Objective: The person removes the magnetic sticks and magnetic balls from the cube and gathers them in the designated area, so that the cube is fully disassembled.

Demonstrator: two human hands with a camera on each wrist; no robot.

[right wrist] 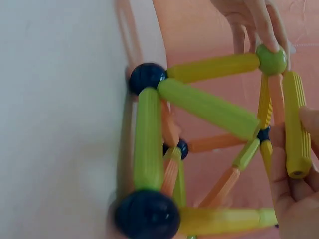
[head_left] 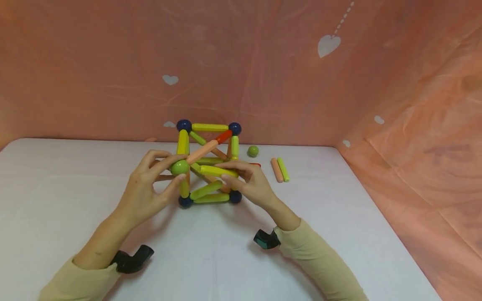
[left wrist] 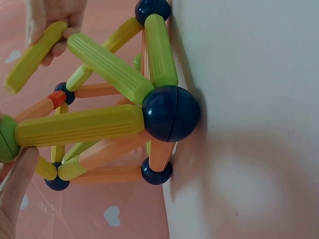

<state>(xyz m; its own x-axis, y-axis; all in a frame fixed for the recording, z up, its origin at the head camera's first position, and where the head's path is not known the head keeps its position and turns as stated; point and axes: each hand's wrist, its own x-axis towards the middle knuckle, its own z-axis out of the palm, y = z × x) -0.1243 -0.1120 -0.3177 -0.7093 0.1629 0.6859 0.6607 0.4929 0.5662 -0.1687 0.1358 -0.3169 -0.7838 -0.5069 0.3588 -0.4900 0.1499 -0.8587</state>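
My left hand [head_left: 144,186] pinches a green ball [head_left: 180,168] at the upper near left corner of a box-like frame built from sticks and dark blue balls [head_left: 185,200]. A yellow upright stick [left wrist: 82,125] runs from that ball down to a blue one near the table. Between thumb and fingers, my right hand [head_left: 254,182] holds a loose yellow stick [right wrist: 297,124], one end pointing toward the green ball. From the lower near left blue ball a light green stick [left wrist: 109,67] slants up, its upper end free. A peach stick [head_left: 203,151] joined to a red one [head_left: 224,136] runs from the green ball toward the far right blue ball.
Right of the frame, a spare green ball [head_left: 253,151] lies on the white table [head_left: 324,234]. Beside it are a peach stick [head_left: 276,170] and a lime stick [head_left: 283,169]. A red piece [head_left: 257,164] is partly hidden behind my right hand. Pink cloth [head_left: 241,62] hangs behind.
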